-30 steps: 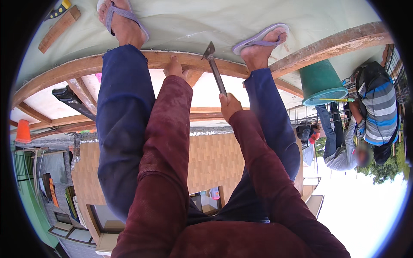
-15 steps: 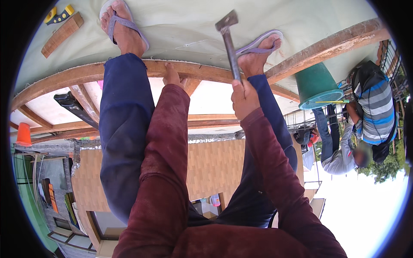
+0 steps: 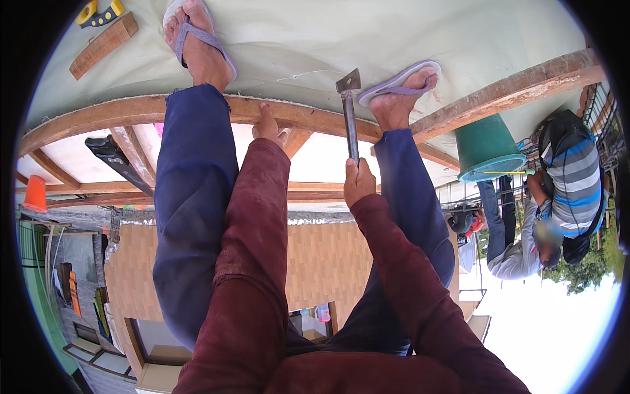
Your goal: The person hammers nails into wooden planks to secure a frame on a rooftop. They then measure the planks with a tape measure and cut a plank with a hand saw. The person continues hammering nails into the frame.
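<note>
My right hand (image 3: 360, 181) is closed around the lower handle of a hammer (image 3: 351, 121). The metal head points away from me, near my right foot and above the far side of a wooden beam (image 3: 315, 113). My left hand (image 3: 268, 126) grips that beam between my legs, one digit stretched over its face and the others partly hidden at its near edge. Whether a nail is under those fingers cannot be made out. Both feet, in purple flip-flops, rest on a pale sheet (image 3: 275, 39) beyond the beam.
A yellow-and-black handled tool (image 3: 100, 14) and a wood offcut (image 3: 104, 46) lie at the far left. Another beam (image 3: 505, 88) angles off right, beside a green bucket (image 3: 489, 148). People (image 3: 564, 171) work at the right. An orange bucket (image 3: 35, 194) is at the left.
The hammer and my right hand have come lower and nearer to me, the hammer head dropping toward the beam. My left hand stays on the beam. The view has shifted slightly.
</note>
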Available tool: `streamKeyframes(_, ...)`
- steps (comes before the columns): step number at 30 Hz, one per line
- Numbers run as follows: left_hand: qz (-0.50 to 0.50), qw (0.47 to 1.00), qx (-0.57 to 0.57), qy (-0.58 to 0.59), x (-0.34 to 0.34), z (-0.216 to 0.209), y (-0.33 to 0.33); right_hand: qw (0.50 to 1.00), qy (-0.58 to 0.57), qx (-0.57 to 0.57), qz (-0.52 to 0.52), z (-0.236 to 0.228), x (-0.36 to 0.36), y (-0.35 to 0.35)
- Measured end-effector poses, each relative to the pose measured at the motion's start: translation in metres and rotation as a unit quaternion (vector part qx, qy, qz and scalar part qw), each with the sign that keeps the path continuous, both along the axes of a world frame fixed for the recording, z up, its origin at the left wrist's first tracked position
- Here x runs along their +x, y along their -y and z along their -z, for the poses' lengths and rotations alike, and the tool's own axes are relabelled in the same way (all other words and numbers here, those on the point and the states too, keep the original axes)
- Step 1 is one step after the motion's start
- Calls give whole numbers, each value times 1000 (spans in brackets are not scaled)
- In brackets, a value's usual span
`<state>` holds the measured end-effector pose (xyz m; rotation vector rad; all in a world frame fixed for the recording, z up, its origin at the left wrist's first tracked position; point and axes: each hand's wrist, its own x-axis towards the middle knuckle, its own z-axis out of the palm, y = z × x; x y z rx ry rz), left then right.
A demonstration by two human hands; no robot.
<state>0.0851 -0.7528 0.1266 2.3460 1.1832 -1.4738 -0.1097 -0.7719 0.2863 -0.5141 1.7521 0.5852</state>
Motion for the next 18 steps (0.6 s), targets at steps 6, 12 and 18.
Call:
streamKeyframes(6, 10, 1000, -9, -14, 1, -4, 3, 990, 31, 118, -71, 8, 2, -33)
streamKeyframes(12, 5, 1000, -22, 2, 0, -7, 2, 912, 109, -278, 281, 4, 7, 158)
streamKeyframes(18, 42, 999, -11, -2, 0, -5, 6, 882, 51, -380, 275, 6, 15, 127)
